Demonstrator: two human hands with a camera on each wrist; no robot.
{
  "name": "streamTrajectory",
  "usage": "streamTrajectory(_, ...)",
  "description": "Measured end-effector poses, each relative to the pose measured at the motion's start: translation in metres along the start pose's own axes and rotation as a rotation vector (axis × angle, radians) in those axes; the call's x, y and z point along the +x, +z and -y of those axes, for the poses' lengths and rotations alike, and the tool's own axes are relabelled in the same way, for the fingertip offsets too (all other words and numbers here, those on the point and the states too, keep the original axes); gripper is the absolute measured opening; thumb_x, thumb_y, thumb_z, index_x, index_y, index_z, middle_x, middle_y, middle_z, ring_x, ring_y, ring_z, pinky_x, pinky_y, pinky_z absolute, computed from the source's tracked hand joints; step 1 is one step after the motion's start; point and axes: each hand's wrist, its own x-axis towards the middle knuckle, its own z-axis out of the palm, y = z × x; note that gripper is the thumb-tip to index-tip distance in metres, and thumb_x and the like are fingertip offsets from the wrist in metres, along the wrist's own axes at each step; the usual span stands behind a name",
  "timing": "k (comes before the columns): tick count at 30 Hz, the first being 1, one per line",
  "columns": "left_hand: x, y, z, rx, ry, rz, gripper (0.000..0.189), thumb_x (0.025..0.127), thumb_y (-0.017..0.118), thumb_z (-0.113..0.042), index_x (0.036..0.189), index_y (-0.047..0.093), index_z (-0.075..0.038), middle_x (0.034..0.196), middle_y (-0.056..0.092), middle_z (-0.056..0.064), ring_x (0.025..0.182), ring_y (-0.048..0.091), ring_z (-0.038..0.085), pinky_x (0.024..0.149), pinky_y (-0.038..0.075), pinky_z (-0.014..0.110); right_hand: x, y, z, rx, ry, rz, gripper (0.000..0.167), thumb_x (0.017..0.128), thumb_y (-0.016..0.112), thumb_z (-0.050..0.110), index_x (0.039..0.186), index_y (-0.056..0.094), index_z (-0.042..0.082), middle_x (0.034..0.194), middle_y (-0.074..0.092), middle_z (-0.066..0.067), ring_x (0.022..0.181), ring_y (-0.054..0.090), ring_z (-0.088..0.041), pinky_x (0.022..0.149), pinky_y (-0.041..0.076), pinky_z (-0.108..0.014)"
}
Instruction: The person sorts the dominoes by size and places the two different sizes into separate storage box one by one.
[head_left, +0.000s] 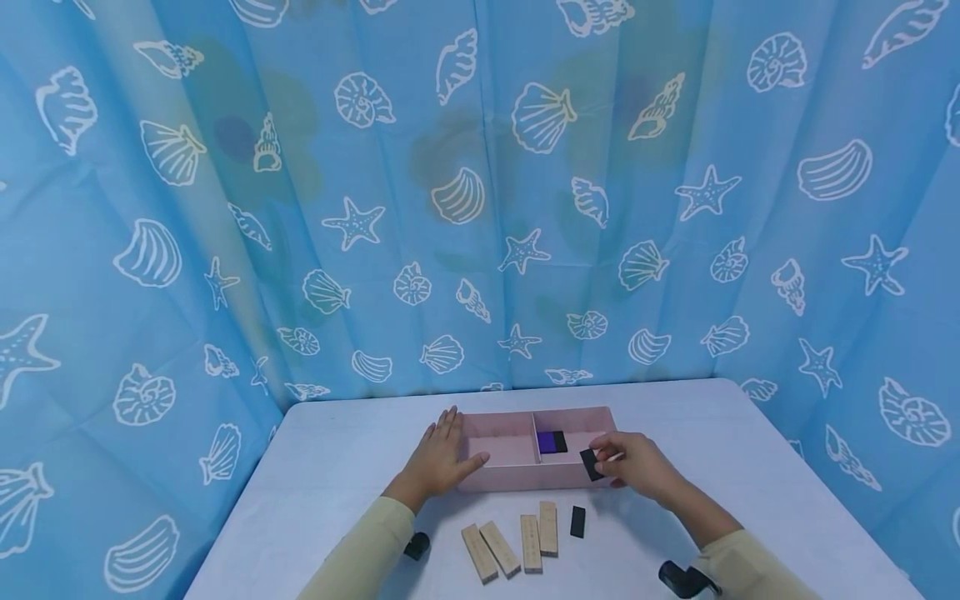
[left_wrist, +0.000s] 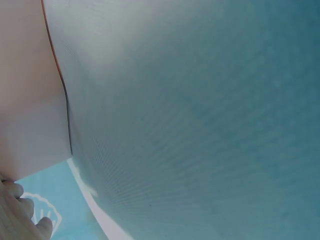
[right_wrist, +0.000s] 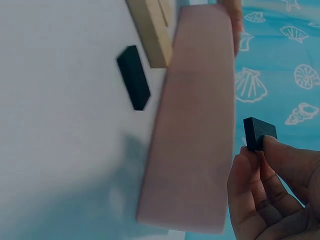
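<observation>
A pink two-compartment box [head_left: 525, 478] stands on the white table. My left hand [head_left: 438, 458] rests on its left end, fingers extended along the side and thumb over the front rim; in the left wrist view its fingers [left_wrist: 27, 207] show beside the box corner. Over the box's front right, my right hand [head_left: 633, 462] pinches a small black rectangular tile [right_wrist: 260, 132] between thumb and fingers. Inside the right compartment lie a purple tile [head_left: 547, 442] and another black tile [head_left: 560, 442], side by side. A further black tile [head_left: 577, 522] lies on the table before the box.
Several pale wooden blocks [head_left: 531, 543] lie on the table in front of the box, left of the loose black tile. A thin divider [head_left: 536, 437] separates the compartments. Behind the table hangs a blue curtain [head_left: 480, 250] with shell prints.
</observation>
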Motion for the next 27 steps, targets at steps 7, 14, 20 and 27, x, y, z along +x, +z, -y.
streamTrajectory(7,0.001,0.001,0.000,0.000,-0.009,0.001,0.096,0.090,0.041,-0.070,0.154,0.020,0.000,0.160,0.017,0.015,0.147,0.010,0.030,0.115,0.014,0.050,0.014,-0.008,0.005,0.008,-0.023,-0.022,0.031,0.088,0.067,-0.003,0.119,0.064,0.003,0.096,0.060,-0.008,0.082,0.063,-0.021,0.070,0.058,-0.034)
streamTrajectory(14,0.000,0.000,0.000,-0.002,-0.021,0.011,0.097,0.090,0.041,-0.070,0.154,0.020,-0.001,0.160,0.016,0.014,0.147,0.010,0.029,0.116,0.013,0.048,0.031,-0.009,0.005,0.016,-0.028,-0.013,0.030,0.090,0.065,-0.003,0.120,0.064,0.000,0.099,0.062,-0.009,0.082,0.064,-0.020,0.068,0.058,-0.034)
streamTrajectory(20,0.000,0.000,0.001,0.005,-0.019,0.009,0.102,0.088,0.035,-0.076,0.154,0.020,-0.001,0.160,0.016,0.013,0.147,0.010,0.029,0.116,0.013,0.047,0.047,-0.003,0.005,0.026,-0.013,0.000,0.031,0.090,0.064,-0.004,0.121,0.063,-0.003,0.101,0.062,-0.010,0.081,0.064,-0.020,0.069,0.058,-0.035)
streamTrajectory(27,0.001,0.001,0.000,-0.004,-0.021,0.008,0.098,0.090,0.040,-0.071,0.154,0.020,0.000,0.160,0.016,0.014,0.147,0.010,0.029,0.116,0.013,0.048,0.057,0.003,0.011,-0.044,0.016,0.006,0.029,0.090,0.064,-0.004,0.119,0.064,-0.003,0.095,0.062,-0.009,0.081,0.065,-0.021,0.070,0.058,-0.034)
